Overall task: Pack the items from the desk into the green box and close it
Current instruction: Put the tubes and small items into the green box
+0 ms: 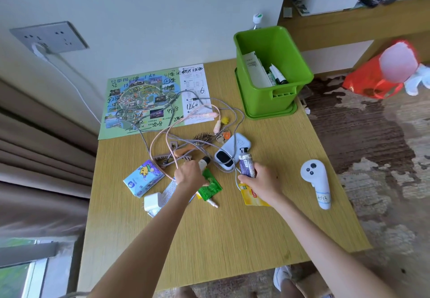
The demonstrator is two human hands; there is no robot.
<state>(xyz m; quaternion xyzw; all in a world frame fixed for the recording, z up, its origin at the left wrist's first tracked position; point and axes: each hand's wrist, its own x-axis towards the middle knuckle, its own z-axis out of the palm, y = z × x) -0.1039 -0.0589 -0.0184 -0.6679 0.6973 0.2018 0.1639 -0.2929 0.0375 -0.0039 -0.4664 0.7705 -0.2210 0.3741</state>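
The green box (282,102) stands open at the desk's far right, resting on its green lid, with a white carton and markers inside. My right hand (260,182) grips a purple tube (246,162) upright near the desk's middle. My left hand (189,174) holds a small white bottle with a dark cap (204,162), just above a green sachet (210,187). Around them lie a yellow tea sachet (252,196), a white power bank (232,152), a hairbrush (197,143), tangled cables (181,120), a tissue pack (144,177) and a white charger (152,202).
A white controller (317,181) lies at the desk's right. A scribbled map sheet (151,99) lies at the back left. A wall socket (50,37) with a plugged cable is on the left, curtains below it. A red bag (381,76) sits on the carpet beyond the desk.
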